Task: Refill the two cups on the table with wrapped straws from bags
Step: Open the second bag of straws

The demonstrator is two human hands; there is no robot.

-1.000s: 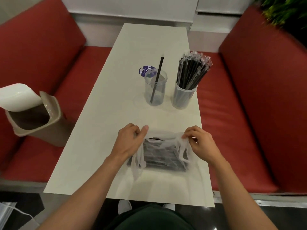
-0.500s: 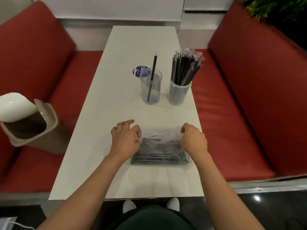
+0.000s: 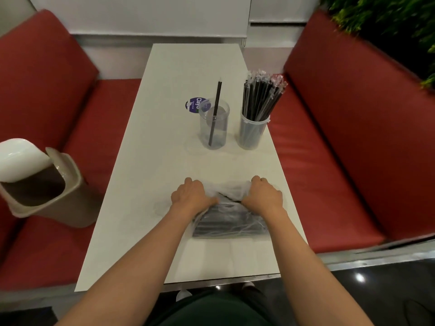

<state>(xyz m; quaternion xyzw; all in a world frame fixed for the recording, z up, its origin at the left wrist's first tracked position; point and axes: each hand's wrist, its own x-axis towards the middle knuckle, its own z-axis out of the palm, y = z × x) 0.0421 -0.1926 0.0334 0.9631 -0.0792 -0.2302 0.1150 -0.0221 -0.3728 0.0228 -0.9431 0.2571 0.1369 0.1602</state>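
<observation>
Apparently bag (image 3: 229,222) between left and right fingers (image 3: 191,184)

"Clay…" on round sticker (image 3: 195,104)

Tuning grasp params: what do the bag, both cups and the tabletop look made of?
Bag: thin clear plastic film, glossy; it crinkles and dark straws show through. Left cup and right cup: translucent, likely rigid plastic; contents visible through walls. Tabletop: smooth off-white, low sheen; laminate or stone, cannot tell.
</observation>
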